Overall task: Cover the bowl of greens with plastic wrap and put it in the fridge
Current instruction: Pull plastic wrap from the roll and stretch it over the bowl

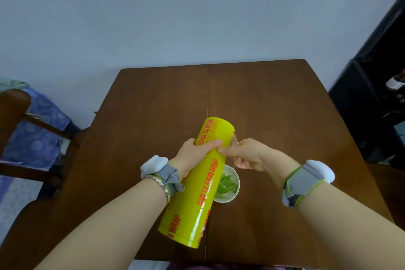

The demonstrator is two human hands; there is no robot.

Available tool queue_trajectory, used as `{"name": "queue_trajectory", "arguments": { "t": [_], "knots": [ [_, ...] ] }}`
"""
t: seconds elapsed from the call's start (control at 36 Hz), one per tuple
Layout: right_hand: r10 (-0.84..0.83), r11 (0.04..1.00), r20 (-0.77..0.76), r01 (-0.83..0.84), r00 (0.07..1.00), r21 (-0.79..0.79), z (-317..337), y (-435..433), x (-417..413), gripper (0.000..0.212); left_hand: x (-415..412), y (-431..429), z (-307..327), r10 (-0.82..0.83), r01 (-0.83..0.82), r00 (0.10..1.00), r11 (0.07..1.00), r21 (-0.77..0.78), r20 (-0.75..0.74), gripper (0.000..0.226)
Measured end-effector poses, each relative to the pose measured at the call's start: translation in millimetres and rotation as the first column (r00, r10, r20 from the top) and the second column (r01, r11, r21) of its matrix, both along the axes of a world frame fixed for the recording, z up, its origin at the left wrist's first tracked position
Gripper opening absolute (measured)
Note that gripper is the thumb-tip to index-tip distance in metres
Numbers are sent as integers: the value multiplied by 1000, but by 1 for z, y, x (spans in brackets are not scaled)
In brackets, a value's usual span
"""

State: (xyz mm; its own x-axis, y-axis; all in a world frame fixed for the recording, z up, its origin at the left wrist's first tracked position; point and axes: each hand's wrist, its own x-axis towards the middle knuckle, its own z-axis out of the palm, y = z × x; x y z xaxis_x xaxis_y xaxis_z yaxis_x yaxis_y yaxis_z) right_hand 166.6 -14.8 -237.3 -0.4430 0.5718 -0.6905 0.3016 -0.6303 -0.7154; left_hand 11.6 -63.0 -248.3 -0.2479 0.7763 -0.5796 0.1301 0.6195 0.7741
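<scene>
Left hand (192, 155) wraps the middle of the roll (197, 182), held near-to-far over the left edge of the bowl (238, 182) on the table (263, 98), right hand (247, 155) pinching the loose film (234, 140) on its right side, so I'd pull rightward across the bowl.

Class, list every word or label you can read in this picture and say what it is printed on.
"NAN YA SHUN WRAP": red, along the yellow roll.
"WRAP": red, near the roll's near end, with the start of the line cut off.
Chinese characters and small print at its far end: too blurred to read.
No other text is legible.
</scene>
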Motion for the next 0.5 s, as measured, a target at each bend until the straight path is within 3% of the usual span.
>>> {"name": "queue_trajectory", "arguments": {
  "t": [0.11, 0.25, 0.39, 0.44, 0.5],
  "knots": [
    [138, 977, 84, -150, 987, 149, -2, -1, 1, 23, -3, 1, -2, -28, 29, 991, 1000, 10, -128, 56],
    [32, 952, -56, -13, 998, 305, -6, -10, -10, 30, -6, 5, -1, 35, -27, 982, 999, 47, -183, 50],
    [20, 839, 181, -115, 983, 532, -14, -7, -13, 22, -5, 4, 0, 59, -47, 973, 997, 60, -222, 52],
    [18, 831, 230, -142, 973, 538, -13, -4, -12, 21, -5, 3, 1, 71, -56, 970, 996, 69, -231, 58],
    [-1, 875, 108, -52, 994, 481, -8, -6, -12, 25, -4, 3, 3, 83, -65, 970, 994, 84, -227, 56]
  ]
}}
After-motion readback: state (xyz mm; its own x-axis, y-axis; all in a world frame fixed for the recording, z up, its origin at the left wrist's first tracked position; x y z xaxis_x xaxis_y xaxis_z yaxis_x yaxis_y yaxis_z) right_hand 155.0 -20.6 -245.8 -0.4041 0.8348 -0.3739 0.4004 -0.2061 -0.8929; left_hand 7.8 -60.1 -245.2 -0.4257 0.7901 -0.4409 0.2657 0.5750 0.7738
